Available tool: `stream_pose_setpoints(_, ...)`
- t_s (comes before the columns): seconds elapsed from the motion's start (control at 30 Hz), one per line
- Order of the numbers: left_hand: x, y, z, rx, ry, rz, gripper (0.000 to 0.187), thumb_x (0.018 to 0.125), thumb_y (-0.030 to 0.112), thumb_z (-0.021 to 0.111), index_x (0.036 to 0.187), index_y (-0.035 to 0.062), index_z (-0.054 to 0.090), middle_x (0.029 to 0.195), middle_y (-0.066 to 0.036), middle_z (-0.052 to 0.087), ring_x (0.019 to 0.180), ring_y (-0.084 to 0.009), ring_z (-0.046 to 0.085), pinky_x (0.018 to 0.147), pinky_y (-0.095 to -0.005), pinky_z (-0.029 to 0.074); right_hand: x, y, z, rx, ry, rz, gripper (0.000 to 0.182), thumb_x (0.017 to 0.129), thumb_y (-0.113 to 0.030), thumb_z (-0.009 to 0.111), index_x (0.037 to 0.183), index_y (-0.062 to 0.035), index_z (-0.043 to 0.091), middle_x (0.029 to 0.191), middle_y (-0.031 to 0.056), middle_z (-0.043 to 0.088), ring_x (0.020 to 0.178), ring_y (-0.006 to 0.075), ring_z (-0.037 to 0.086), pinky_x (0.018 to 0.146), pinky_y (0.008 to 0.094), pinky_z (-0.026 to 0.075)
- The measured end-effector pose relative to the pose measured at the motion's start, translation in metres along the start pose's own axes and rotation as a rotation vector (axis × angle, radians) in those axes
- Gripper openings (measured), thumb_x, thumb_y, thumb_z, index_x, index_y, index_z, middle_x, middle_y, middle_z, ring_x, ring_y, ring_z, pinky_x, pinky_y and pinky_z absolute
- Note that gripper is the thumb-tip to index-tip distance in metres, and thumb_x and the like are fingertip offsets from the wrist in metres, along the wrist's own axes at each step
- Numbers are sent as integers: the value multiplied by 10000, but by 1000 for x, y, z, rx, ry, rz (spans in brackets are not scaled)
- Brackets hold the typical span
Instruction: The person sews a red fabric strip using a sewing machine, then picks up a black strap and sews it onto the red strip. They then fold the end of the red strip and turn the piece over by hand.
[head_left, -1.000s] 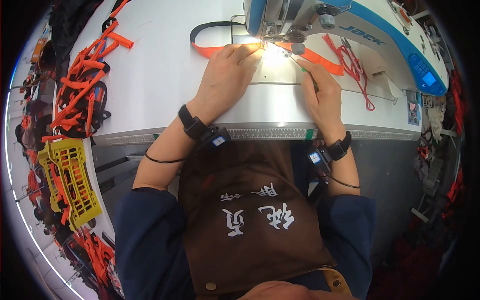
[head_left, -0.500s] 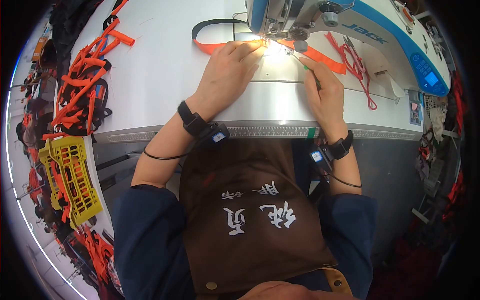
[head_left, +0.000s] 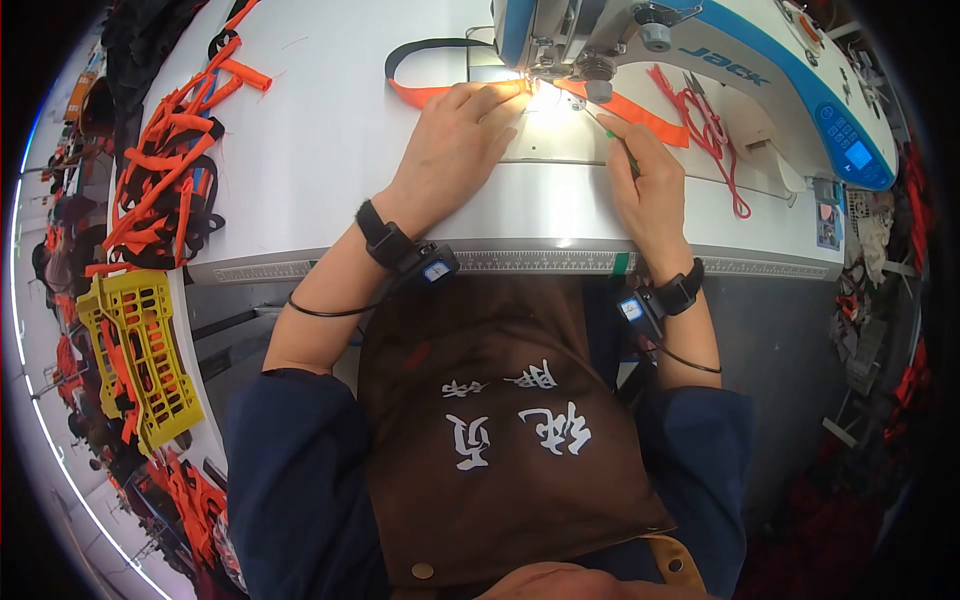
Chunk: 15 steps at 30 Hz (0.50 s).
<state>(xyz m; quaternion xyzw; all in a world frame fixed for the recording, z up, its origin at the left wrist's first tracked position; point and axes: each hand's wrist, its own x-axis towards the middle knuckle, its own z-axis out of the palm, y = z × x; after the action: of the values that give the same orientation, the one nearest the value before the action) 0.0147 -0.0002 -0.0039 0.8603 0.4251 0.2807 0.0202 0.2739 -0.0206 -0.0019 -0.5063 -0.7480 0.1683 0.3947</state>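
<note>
My left hand (head_left: 452, 145) lies on the sewing machine's bed, its fingers pressed together on an orange and black strap (head_left: 412, 95) beside the needle area. On the left, the strap curves back in a loop; an orange length (head_left: 650, 120) runs out to the right of the presser foot. My right hand (head_left: 652, 172) is closed around a thin pointed tool (head_left: 600, 121) with a green mark, tip towards the needle area. Glare from the lamp hides the tool's very tip and the stitching spot. The sewing machine (head_left: 735, 55) stands over the strap.
Tangled orange and black straps (head_left: 165, 170) lie at the table's left. Below them sits a yellow plastic basket (head_left: 150, 350). Red cord (head_left: 700, 115) and scissors (head_left: 696, 84) rest right of the needle area. A ruler strip (head_left: 530, 262) lines the front edge.
</note>
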Motion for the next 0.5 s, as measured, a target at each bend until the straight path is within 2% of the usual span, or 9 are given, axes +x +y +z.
stream_pose_setpoints(0.5,-1,1,0,18,0,-5,394,994,137,688,1377,48,672,1341,-72,668,1211,-293,601,1050,-432,494,0,1,1,11,7,3,266,993,-45,627,1232,-28,743,985,153,729,760,287,683,707,370,539)
